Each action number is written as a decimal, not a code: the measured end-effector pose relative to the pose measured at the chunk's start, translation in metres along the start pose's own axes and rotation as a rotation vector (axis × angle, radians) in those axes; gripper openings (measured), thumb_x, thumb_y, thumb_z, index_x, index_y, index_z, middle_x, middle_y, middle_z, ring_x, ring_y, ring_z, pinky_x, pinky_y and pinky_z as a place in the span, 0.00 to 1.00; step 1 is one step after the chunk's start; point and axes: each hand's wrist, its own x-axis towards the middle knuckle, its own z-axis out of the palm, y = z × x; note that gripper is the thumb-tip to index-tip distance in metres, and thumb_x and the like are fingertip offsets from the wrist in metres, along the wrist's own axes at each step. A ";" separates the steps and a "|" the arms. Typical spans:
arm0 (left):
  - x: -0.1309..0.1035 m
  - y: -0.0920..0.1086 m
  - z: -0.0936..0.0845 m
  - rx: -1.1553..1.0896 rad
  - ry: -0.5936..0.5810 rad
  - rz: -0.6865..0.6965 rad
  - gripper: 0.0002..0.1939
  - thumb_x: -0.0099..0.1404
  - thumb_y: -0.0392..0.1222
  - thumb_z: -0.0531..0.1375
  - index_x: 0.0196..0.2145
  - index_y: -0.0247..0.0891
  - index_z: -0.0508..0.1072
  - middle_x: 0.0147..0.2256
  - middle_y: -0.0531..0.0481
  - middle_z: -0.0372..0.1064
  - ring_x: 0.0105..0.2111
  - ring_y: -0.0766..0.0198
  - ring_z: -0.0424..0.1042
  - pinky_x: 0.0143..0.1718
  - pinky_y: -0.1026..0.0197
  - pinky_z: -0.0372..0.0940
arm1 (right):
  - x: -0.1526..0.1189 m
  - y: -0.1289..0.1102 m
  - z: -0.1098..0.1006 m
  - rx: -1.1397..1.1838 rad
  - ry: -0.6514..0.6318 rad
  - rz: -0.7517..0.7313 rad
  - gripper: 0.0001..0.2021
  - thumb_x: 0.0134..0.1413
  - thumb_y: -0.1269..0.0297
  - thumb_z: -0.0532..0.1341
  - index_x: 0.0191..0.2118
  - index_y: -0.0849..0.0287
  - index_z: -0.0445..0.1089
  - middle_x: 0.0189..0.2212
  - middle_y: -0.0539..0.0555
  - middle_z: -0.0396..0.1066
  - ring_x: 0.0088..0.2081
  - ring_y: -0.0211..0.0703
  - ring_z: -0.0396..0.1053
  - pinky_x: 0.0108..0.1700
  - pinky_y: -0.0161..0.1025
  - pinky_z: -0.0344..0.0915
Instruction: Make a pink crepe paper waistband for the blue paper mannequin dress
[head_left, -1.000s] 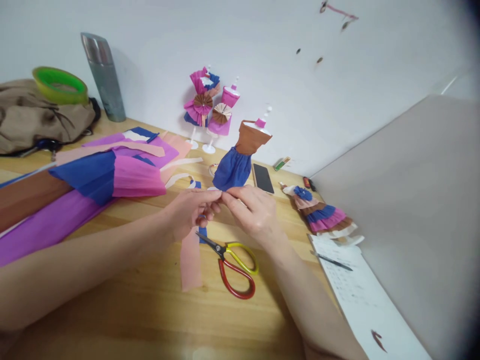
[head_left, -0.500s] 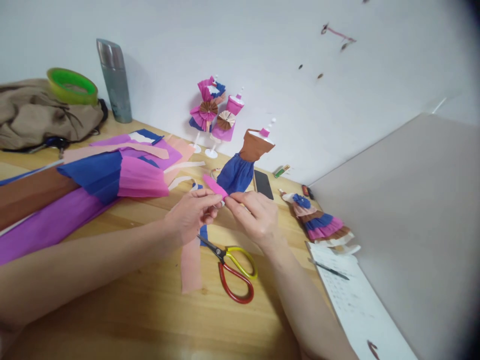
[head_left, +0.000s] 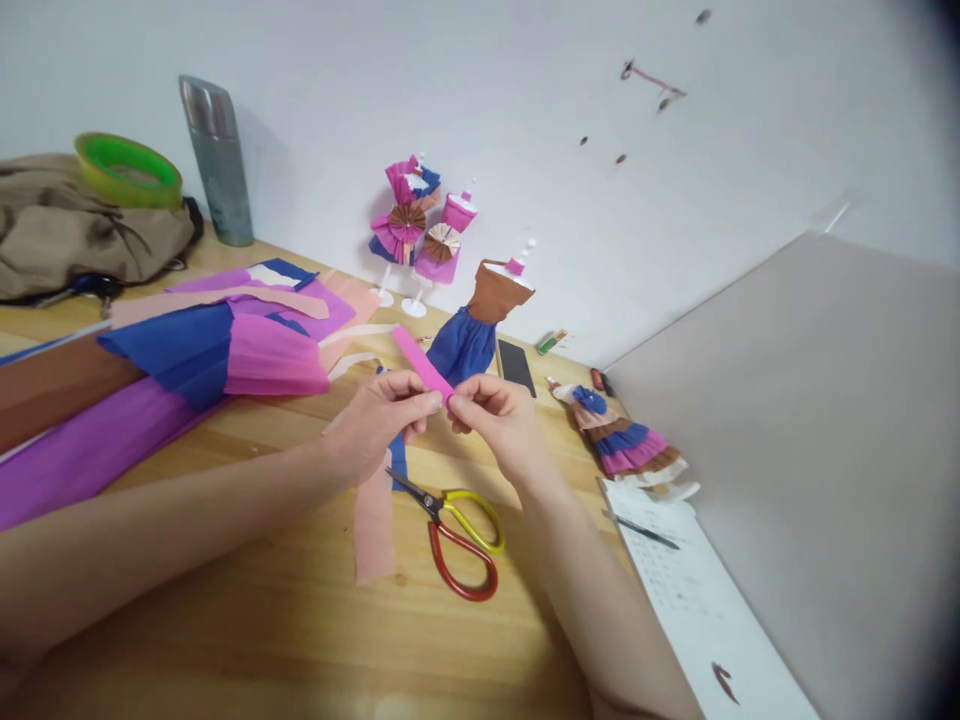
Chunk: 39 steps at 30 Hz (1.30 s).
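Pink strip (head_left: 418, 358), narrow and flat — you are holding it in both hands, just beyond the scissors (head_left: 433, 503). Your left hand (head_left: 384, 418) is pinching it near its lower end, thumb against fingers; your right hand (head_left: 495, 412) is gripping that same end, fingertips close beside the left ones. Both grips are narrow, closing on the strip, whose free length is slanting up and leftward away from the scissors.

Scissors are lying on the wooden table (head_left: 300, 610) below your hands, red and yellow handles spreading toward the right. Peach strip (head_left: 373, 525) is lying just left of the scissors; a blue scrap (head_left: 399, 455) is showing by their blades.

Beyond the scissors, a dress form (head_left: 480, 315) is standing in brown bodice and blue skirt, with a dark phone (head_left: 516, 366) lying beside it. Farther back from the scissors, two smaller forms are standing near the wall — one ruffled (head_left: 397, 235), one mostly pink (head_left: 436, 265). Well left of the scissors, coloured sheets (head_left: 176, 345) are overlapping. Right of the scissors, a tiered dress (head_left: 630, 448) is lying above a written page (head_left: 697, 590), a pen (head_left: 646, 531) resting across it.
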 end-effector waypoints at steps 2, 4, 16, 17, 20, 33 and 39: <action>-0.001 -0.001 0.000 -0.023 -0.021 -0.027 0.10 0.55 0.43 0.67 0.24 0.35 0.72 0.16 0.59 0.63 0.16 0.75 0.59 0.19 0.69 0.52 | 0.000 0.001 0.001 0.013 -0.009 0.012 0.12 0.47 0.56 0.68 0.25 0.58 0.69 0.18 0.46 0.67 0.22 0.36 0.62 0.27 0.35 0.59; -0.001 0.000 0.001 -0.070 -0.031 -0.075 0.11 0.54 0.45 0.68 0.24 0.36 0.72 0.17 0.58 0.63 0.16 0.75 0.59 0.18 0.69 0.53 | 0.000 0.001 0.001 0.003 -0.022 0.009 0.12 0.47 0.56 0.68 0.25 0.58 0.69 0.19 0.47 0.67 0.23 0.36 0.62 0.27 0.35 0.58; -0.001 0.003 0.002 -0.189 0.003 -0.140 0.14 0.49 0.46 0.72 0.22 0.34 0.74 0.17 0.56 0.65 0.17 0.74 0.60 0.18 0.69 0.52 | 0.001 0.003 0.001 0.007 -0.045 0.033 0.13 0.46 0.54 0.68 0.25 0.58 0.69 0.19 0.47 0.66 0.22 0.35 0.60 0.26 0.35 0.57; -0.001 0.004 0.002 -0.201 0.005 -0.147 0.14 0.49 0.46 0.73 0.23 0.34 0.75 0.17 0.55 0.66 0.17 0.74 0.61 0.18 0.69 0.52 | 0.001 0.002 0.001 -0.002 -0.043 0.030 0.13 0.46 0.54 0.68 0.25 0.58 0.70 0.19 0.47 0.66 0.23 0.35 0.60 0.26 0.35 0.57; -0.001 0.004 0.001 -0.216 0.023 -0.145 0.14 0.48 0.45 0.73 0.23 0.34 0.76 0.17 0.55 0.67 0.18 0.74 0.62 0.18 0.70 0.54 | 0.000 0.001 0.001 -0.039 -0.039 0.019 0.12 0.46 0.55 0.68 0.25 0.58 0.70 0.20 0.47 0.67 0.23 0.36 0.61 0.27 0.35 0.57; -0.003 0.025 0.002 -0.228 0.188 -0.245 0.10 0.55 0.33 0.72 0.21 0.32 0.76 0.17 0.53 0.69 0.17 0.73 0.67 0.16 0.72 0.57 | -0.039 -0.002 -0.028 -0.693 -0.513 0.087 0.08 0.50 0.69 0.66 0.39 0.57 0.77 0.26 0.50 0.75 0.26 0.42 0.69 0.30 0.36 0.61; -0.029 0.015 -0.015 -0.217 0.234 -0.349 0.09 0.55 0.33 0.71 0.20 0.32 0.76 0.17 0.52 0.70 0.17 0.73 0.66 0.17 0.73 0.58 | -0.088 0.027 -0.020 -0.878 -0.534 0.102 0.36 0.48 0.79 0.59 0.66 0.54 0.63 0.56 0.62 0.72 0.49 0.53 0.75 0.48 0.44 0.69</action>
